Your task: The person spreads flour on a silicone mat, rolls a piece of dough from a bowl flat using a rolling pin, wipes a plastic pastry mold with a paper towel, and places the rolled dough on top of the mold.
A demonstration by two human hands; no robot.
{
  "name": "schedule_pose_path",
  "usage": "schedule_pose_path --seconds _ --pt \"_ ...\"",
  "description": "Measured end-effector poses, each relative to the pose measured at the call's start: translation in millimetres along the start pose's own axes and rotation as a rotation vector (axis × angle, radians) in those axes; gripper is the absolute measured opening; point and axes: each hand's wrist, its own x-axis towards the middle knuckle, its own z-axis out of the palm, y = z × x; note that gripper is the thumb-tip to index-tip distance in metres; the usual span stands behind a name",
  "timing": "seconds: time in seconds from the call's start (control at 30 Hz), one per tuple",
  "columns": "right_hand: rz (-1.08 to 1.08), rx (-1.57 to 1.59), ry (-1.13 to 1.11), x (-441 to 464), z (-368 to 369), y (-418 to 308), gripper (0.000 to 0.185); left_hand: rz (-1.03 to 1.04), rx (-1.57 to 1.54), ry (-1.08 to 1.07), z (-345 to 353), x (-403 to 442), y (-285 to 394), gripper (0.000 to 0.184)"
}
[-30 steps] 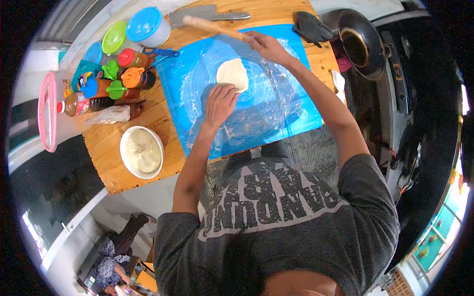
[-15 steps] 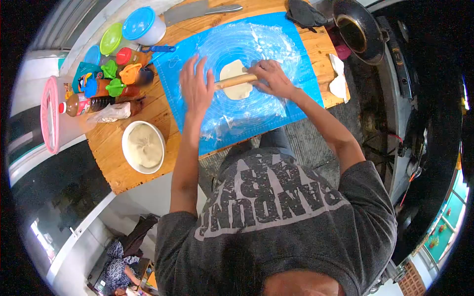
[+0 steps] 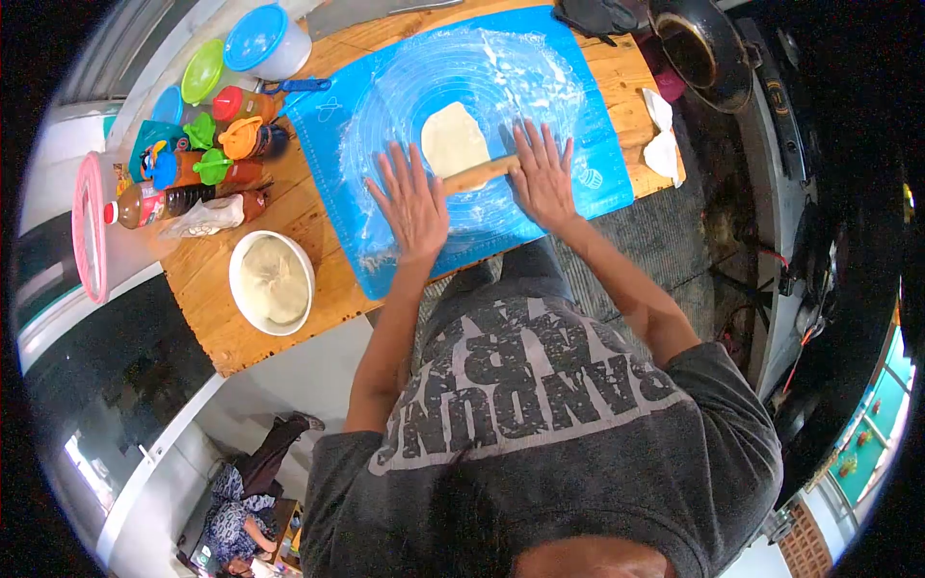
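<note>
A flat piece of pale dough [image 3: 454,141] lies on the flour-dusted blue mat [image 3: 323,173]. Across its near edge rests a wooden rolling pin [image 3: 479,175]. My left hand [image 3: 414,210] lies on the pin's left end, fingers stretched and spread. My right hand [image 3: 545,181] is flat over the right end, its fingers also extended. Both palms hide the ends of the pin.
A white bowl of dough [image 3: 273,283] stands on the wooden table [image 3: 207,321] at the left. Sauce bottles [image 3: 178,170] and lidded tubs [image 3: 267,43] are behind it. A wok [image 3: 696,56] sits at the right. Another person [image 3: 231,525] is at lower left.
My left hand has come down from the dough's left onto the rolling pin. The pin has moved toward me to the dough's near edge, and my right hand has opened out flat over it.
</note>
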Motion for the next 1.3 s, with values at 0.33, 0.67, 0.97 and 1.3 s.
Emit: schedule_pose_path --seconds 0.33,0.67,0.97,1.3 --pt "-0.004 -0.075 -0.145 -46 -32 -12 0.067 0.104 -0.005 -0.032 -13 -54 16 0.066" --pt "-0.014 -0.070 -0.123 -75 -35 -8 0.058 0.143 -0.035 -0.135 -25 -75 16 0.059" --pt "-0.254 0.115 -0.054 -33 -61 14 0.044 0.363 -0.201 -0.121 -64 -26 -9 0.039" --pt "0.123 0.070 0.074 -41 -18 -55 0.056 0.637 -0.195 -0.313 -26 98 -50 0.040"
